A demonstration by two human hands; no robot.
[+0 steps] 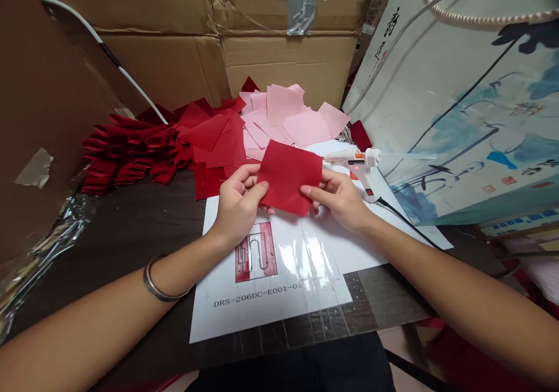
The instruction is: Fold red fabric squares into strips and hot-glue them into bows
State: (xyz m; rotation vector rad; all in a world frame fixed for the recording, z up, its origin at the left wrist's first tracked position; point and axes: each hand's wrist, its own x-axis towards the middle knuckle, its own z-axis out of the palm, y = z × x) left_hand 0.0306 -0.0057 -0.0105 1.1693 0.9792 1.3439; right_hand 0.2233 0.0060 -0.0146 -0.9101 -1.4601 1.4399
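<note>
A square of red fabric (290, 176) is held up flat between my two hands, above a printed white sheet (209, 316). My left hand (241, 197) pinches its left edge, thumb on top and fingers beneath. On the opposite edge my right hand (343, 197) grips it the same way. Behind the square lie loose red fabric squares (222, 147) and a heap of pink fabric squares (283, 115). A white hot glue gun (369, 173) with a clear glue stick in its back stands just beyond my right hand, its small light glowing.
Folded red fabric pieces (126, 147) are piled at the left. Cardboard boxes (283, 66) wall the back and left side. A large patterned paper bag (471, 106) stands on the right. The glue gun's black cord (408, 220) runs beside my right forearm. A thin white rod (137, 86) leans at the left.
</note>
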